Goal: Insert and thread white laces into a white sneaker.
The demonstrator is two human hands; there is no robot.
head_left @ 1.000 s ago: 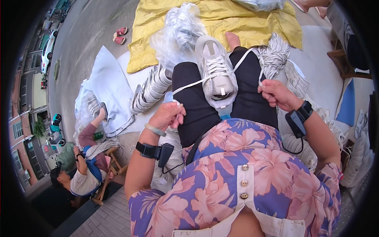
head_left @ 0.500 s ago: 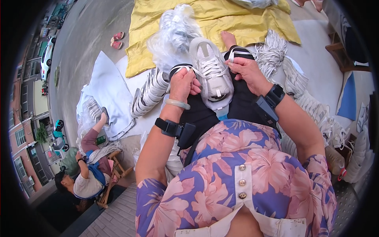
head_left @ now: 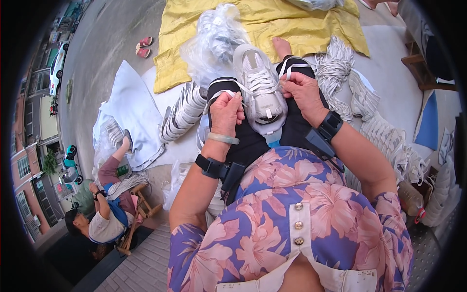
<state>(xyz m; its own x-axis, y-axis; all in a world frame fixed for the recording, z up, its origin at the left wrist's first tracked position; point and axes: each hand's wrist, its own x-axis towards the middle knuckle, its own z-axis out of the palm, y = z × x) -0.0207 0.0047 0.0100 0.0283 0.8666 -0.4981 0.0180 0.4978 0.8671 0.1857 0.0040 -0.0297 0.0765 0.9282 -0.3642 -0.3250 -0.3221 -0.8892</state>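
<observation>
A pale grey and white sneaker upper (head_left: 265, 103) lies between my thighs, its toe pointing away from me. White laces run criss-cross through its eyelets. To its left, my left hand (head_left: 225, 117) is closed, pinching one lace end (head_left: 221, 92) between thumb and fingers. On the other side my right hand (head_left: 304, 96) pinches the opposite lace (head_left: 292, 66), which loops up over my right knee. Both hands are just off the shoe's sides. Whether the shoe has a sole is hidden.
Nested shoe uppers (head_left: 182, 114) lie at left; more uppers (head_left: 382, 136) line the right. A bundle of white laces (head_left: 334, 63) sits beyond my right knee. Clear plastic bags (head_left: 214, 41) rest near a yellow sheet (head_left: 301, 24). A co-worker (head_left: 104, 214) sits at lower left.
Both hands have drawn slightly toward my body, each keeping its pinch on a lace. The upper stays in nearly the same place.
</observation>
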